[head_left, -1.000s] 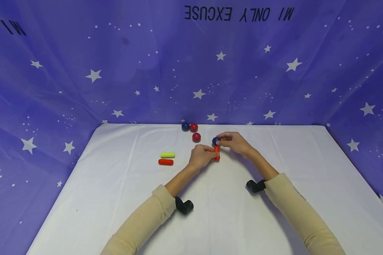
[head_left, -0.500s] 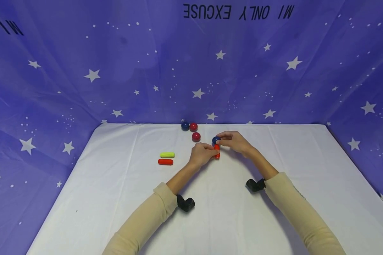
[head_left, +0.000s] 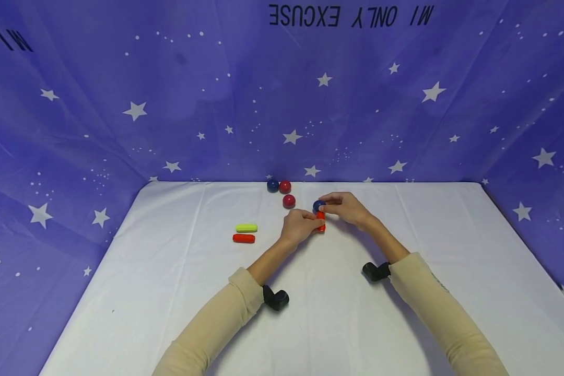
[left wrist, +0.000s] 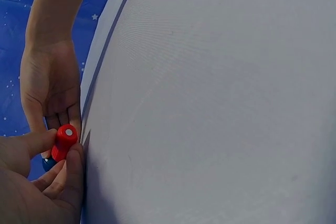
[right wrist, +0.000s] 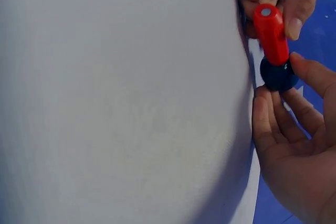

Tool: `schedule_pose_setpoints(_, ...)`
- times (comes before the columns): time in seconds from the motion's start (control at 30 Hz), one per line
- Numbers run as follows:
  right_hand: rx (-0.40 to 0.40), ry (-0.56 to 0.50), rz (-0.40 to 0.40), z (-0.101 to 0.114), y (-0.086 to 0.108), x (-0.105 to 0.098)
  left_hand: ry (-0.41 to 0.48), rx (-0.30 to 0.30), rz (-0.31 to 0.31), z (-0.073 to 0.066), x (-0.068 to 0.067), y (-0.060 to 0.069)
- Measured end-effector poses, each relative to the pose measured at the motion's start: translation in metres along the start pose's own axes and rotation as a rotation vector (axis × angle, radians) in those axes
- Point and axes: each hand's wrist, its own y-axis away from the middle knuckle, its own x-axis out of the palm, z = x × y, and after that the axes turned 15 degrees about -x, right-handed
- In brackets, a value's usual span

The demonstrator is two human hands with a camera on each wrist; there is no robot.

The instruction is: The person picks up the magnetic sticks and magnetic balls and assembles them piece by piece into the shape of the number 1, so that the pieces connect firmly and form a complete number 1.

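Note:
In the head view, my left hand pinches a short red rod between thumb and fingers. My right hand holds a dark blue ball by its fingertips at the rod's far end. From the right wrist view, the red rod meets the blue ball, and a silver disc shows on the rod's free end. Fingers partly cover both pieces. In the left wrist view the rod points its silver-tipped end at the camera, with the ball mostly hidden behind it.
Left of the hands lie a yellow-green rod and another red rod. Toward the back edge sit a blue ball, a red ball and a second red ball. A starry purple cloth surrounds the white table.
My left hand has shifted slightly forward and right, bringing the red rod up against the blue ball. The right hand stays nearly still, and the loose pieces lie as before.

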Motion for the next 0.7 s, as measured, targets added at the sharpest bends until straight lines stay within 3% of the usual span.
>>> schedule_pose_setpoints(0.3, -0.014, 0.012, 0.03, -0.003, -0.003, -0.001, -0.021, -0.002, -0.007, 0.0, 0.0, 0.001)
schedule_pose_setpoints(0.7, -0.022, 0.012, 0.008, -0.006, -0.005, 0.0, -0.039, 0.055, -0.02, 0.007, -0.011, 0.013)
